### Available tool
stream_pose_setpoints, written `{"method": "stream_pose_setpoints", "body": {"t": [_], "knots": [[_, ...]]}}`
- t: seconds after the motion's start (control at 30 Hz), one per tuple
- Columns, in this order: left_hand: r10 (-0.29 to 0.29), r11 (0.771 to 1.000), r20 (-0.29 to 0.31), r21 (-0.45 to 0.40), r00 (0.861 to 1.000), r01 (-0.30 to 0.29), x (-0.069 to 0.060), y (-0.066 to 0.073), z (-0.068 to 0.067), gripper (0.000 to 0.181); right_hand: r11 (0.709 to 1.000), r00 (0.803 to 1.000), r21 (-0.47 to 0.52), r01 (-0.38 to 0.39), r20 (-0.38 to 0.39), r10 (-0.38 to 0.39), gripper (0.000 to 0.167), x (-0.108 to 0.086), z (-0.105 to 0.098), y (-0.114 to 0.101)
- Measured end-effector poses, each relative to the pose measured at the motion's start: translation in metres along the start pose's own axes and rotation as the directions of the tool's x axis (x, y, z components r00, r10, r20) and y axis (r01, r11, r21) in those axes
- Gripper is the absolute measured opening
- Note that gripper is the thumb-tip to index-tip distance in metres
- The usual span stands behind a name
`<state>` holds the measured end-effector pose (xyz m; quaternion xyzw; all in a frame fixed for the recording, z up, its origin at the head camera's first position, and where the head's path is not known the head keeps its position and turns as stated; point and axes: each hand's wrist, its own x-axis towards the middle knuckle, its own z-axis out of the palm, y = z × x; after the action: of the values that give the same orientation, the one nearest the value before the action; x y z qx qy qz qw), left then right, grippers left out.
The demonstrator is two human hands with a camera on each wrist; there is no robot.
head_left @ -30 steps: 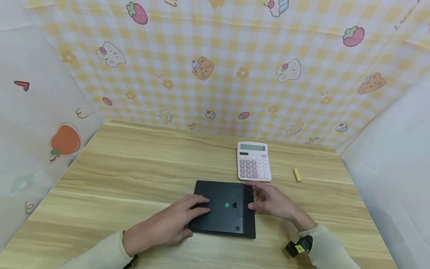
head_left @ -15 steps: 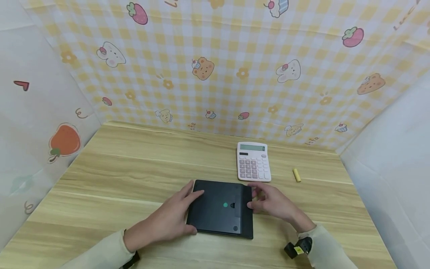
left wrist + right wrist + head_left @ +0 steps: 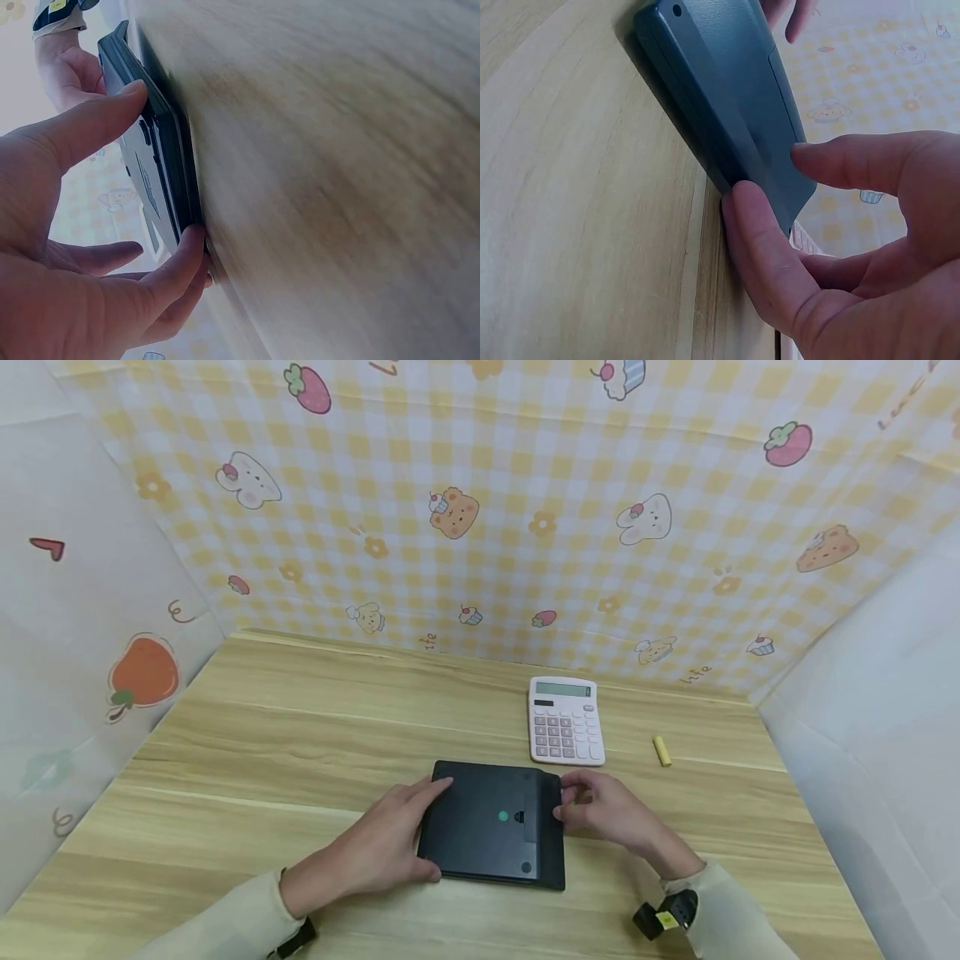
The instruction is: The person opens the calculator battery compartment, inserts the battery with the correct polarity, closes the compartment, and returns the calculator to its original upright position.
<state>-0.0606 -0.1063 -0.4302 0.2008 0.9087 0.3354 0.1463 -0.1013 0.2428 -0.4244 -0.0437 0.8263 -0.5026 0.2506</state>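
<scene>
A flat black device (image 3: 480,818), roughly square, lies underside up with a green dot, a small battery-hatch catch and round feet; its face is hidden. My left hand (image 3: 382,843) grips its left end, thumb at the near corner and a finger over the far part. In the left wrist view, the left thumb (image 3: 112,116) and fingers span the device's edge. My right hand (image 3: 611,810) holds the right edge, thumb above and fingers at the side. The right wrist view shows the device (image 3: 727,82) thicker there, with the fingers against its edge.
Just behind the device lies a white and pink calculator (image 3: 566,722), face up. A short yellow stick (image 3: 662,751) rests to its right. The wooden table (image 3: 285,718) meets a checked cloth (image 3: 495,568) at the back, with pale cloth on both sides.
My left hand moved from on top of the device to grip around its left end. The device shifted slightly left. My right hand stayed at the right edge.
</scene>
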Motion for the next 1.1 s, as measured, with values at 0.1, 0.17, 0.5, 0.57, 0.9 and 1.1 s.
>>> {"method": "stream_pose_setpoints", "body": {"t": [0.1, 0.17, 0.5, 0.57, 0.9, 1.1], "knots": [[0.007, 1.000, -0.004, 0.003, 1.000, -0.007, 0.000, 0.000, 0.000, 0.110, 1.000, 1.000, -0.027, -0.016, -0.021, 0.016, 0.060, 0.000, 0.002, -0.001], [0.010, 1.000, -0.008, 0.006, 1.000, -0.009, 0.001, 0.000, 0.000, 0.110, 0.999, 0.999, -0.031, -0.024, -0.029, 0.023, 0.059, 0.000, 0.002, -0.002], [-0.005, 1.000, -0.012, 0.005, 1.000, 0.005, 0.004, 0.001, 0.000, 0.112, 0.999, 0.999, -0.033, -0.027, -0.027, 0.027, 0.052, 0.001, 0.001, -0.005], [-0.007, 1.000, -0.015, 0.006, 1.000, 0.008, 0.005, 0.001, 0.000, 0.112, 0.998, 0.999, -0.058, -0.024, -0.035, 0.022, 0.051, 0.002, 0.000, -0.005], [0.037, 0.999, -0.030, -0.005, 0.999, -0.037, 0.012, -0.002, -0.003, 0.112, 0.999, 1.000, -0.041, 0.001, -0.029, -0.002, 0.053, 0.007, -0.002, -0.005], [0.043, 0.999, -0.039, -0.006, 0.998, -0.043, 0.015, -0.005, -0.005, 0.112, 0.996, 0.999, -0.093, 0.006, -0.044, -0.010, 0.048, 0.009, -0.003, -0.005]]}}
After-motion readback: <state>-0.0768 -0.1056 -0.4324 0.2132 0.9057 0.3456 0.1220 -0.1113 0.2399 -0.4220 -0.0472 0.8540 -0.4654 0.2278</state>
